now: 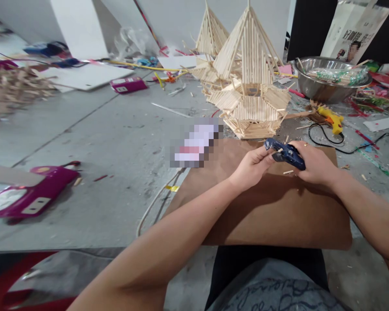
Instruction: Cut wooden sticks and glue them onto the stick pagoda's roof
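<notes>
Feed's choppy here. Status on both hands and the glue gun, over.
Right hand gripping blue glue gun. Left hand pinching small stick at its nozzle. Stick pagoda just beyond, clear of both hands.

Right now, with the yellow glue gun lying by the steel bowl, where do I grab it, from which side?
Likely the handle of the yellow glue gun, from the near side: it lies flat, handle toward the person, nozzle end toward the stick model, steel bowl close behind. Mind its black cord. The right hand and left hand are both on the blue glue gun.
</notes>
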Action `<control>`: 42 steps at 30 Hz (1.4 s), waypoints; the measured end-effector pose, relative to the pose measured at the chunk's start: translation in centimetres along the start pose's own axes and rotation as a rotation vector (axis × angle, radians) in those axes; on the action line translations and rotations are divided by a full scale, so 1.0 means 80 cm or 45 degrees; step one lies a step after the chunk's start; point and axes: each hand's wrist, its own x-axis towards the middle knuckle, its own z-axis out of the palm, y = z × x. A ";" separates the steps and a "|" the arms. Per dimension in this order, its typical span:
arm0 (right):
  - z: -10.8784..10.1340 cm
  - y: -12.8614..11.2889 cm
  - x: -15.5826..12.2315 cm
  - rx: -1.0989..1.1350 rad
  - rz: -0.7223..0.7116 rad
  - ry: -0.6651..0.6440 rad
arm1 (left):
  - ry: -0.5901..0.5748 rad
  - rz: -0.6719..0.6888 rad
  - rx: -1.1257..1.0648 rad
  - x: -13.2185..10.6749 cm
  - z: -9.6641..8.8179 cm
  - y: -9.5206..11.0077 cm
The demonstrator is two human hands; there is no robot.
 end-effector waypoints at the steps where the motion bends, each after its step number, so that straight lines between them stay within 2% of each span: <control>1: -0.001 0.000 0.000 0.002 -0.019 0.000 | -0.083 -0.034 -0.074 -0.001 -0.002 0.002; 3: -0.003 0.000 -0.001 -0.005 -0.041 0.008 | -0.192 -0.088 -0.179 -0.001 -0.004 0.004; 4: -0.003 -0.001 -0.001 -0.017 -0.040 0.015 | -0.186 -0.084 -0.169 -0.001 -0.004 0.003; 10: 0.000 -0.007 -0.001 -0.109 0.064 0.033 | 0.119 0.257 0.216 0.001 -0.002 -0.015; 12: 0.002 -0.008 -0.001 -0.093 0.078 0.034 | 0.170 0.343 0.311 0.000 -0.001 -0.019; 15: 0.006 -0.008 -0.002 -0.060 0.079 0.031 | 0.168 0.416 0.377 0.000 -0.002 -0.019; 19: 0.009 -0.005 -0.001 -0.042 0.052 0.047 | 0.138 0.415 0.287 0.002 -0.002 -0.014; 25: 0.007 0.001 0.000 -0.021 -0.049 0.077 | 0.050 0.316 0.052 0.002 0.002 -0.003; 29: 0.007 0.004 0.000 -0.006 -0.138 0.106 | -0.002 0.324 0.123 0.000 0.001 -0.005; 34: 0.012 0.003 0.001 -0.053 -0.109 0.159 | 0.147 0.572 0.544 0.002 -0.005 -0.023; 38: 0.008 0.005 0.002 -0.056 -0.200 0.207 | 0.119 0.819 0.782 0.006 -0.010 -0.029; 42: 0.005 0.007 0.005 0.011 -0.264 0.162 | 0.120 0.985 0.877 0.011 -0.016 -0.031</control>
